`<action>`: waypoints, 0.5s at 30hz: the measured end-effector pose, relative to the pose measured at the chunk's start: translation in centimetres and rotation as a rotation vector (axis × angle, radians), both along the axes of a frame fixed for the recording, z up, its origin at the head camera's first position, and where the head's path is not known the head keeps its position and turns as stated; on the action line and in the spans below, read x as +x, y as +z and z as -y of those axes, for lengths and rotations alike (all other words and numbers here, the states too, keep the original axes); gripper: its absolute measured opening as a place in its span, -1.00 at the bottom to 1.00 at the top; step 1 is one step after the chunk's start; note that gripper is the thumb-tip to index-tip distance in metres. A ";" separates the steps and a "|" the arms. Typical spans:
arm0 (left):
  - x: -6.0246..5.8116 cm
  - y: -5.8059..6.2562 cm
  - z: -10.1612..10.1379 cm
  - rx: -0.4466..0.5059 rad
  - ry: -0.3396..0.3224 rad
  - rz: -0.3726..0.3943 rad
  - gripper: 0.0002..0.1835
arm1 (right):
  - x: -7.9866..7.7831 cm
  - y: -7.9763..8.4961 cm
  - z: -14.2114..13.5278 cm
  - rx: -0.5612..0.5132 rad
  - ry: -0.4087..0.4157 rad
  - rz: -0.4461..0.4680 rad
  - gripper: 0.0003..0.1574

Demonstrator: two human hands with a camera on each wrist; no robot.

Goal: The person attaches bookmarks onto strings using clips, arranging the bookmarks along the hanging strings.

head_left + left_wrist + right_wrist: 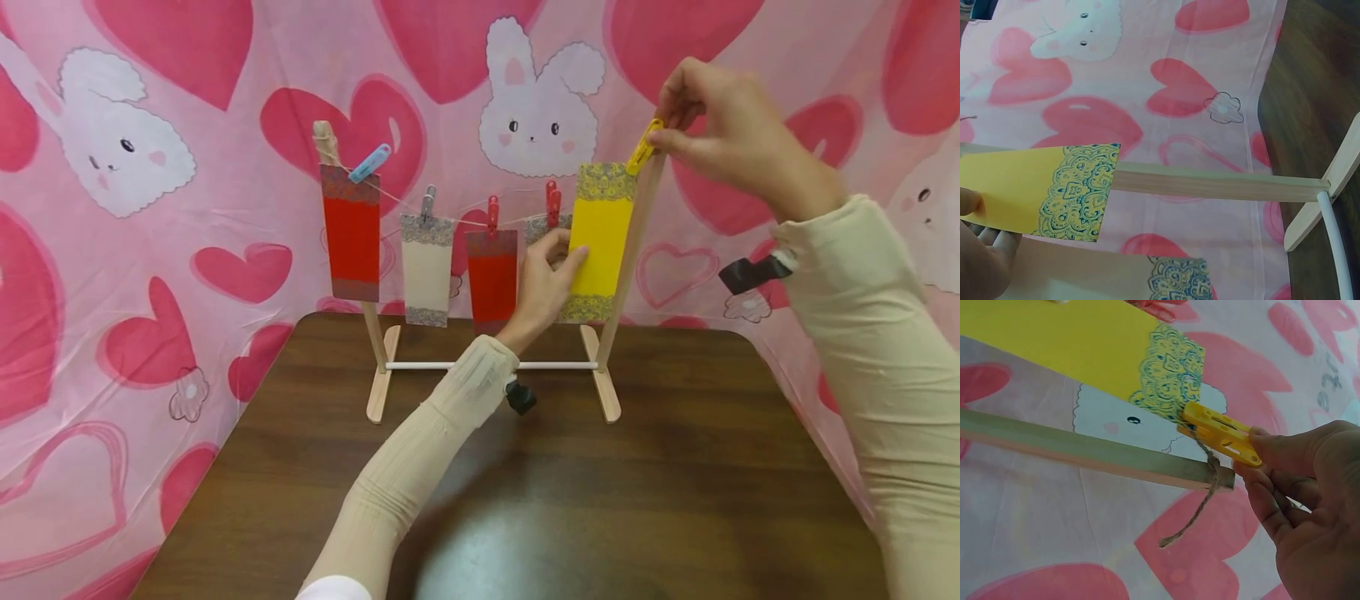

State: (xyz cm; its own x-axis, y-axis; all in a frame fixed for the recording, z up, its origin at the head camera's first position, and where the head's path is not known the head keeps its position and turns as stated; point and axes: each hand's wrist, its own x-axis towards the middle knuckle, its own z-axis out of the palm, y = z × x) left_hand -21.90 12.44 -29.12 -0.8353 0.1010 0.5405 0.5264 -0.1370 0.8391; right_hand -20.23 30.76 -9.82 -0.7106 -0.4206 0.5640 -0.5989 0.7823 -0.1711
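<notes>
My left hand (542, 283) pinches the left edge of a yellow card (600, 242) with patterned bands at top and bottom. In the left wrist view the thumb lies on the front of the card and the fingers behind it. My right hand (731, 133) pinches the end of a yellow clothespin (1222, 434) between thumb and fingers. The clothespin's jaws sit at the card's top corner, over the twine (1210, 456) knotted round the right wooden post (1116, 459). The card hangs upright in front of that post.
Along the string hang a red card (352, 242) under a blue clothespin (370, 163), a cream card (426, 271) under a grey one, and another red card (491, 271) under a red one. The wooden stand with its white crossbar (420, 365) rests on a brown table (600, 500).
</notes>
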 end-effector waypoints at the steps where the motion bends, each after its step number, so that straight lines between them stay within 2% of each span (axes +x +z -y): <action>1: 0.0 0.0 0.0 -0.004 0.005 -0.002 -0.84 | 0.0 -0.1 0.1 0.006 -0.001 -0.006 -0.67; 6: -0.2 0.2 0.1 -0.057 0.008 -0.010 -0.85 | 0.1 -0.6 0.1 0.045 -0.032 -0.032 -0.58; 9: -0.1 0.1 0.3 -0.107 0.005 0.025 -0.81 | 0.4 -1.3 -0.1 0.041 -0.044 -0.068 -0.50; 12: 0.3 -0.4 0.6 -0.154 -0.004 0.065 -0.76 | 0.9 -2.4 -0.5 0.004 -0.039 -0.137 -0.42; 15: 0.9 -1.2 1.3 -0.210 -0.008 0.073 -0.72 | 1.9 -3.9 -1.1 -0.046 -0.034 -0.214 -0.38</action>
State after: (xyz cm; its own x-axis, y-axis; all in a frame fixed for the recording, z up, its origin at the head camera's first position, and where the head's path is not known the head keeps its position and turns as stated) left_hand -21.01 11.13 -30.32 -0.8701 0.2119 0.4450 0.4628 0.0407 0.8855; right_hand -18.38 31.86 -13.72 -0.5862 -0.3691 0.7212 -0.5991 0.7967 -0.0792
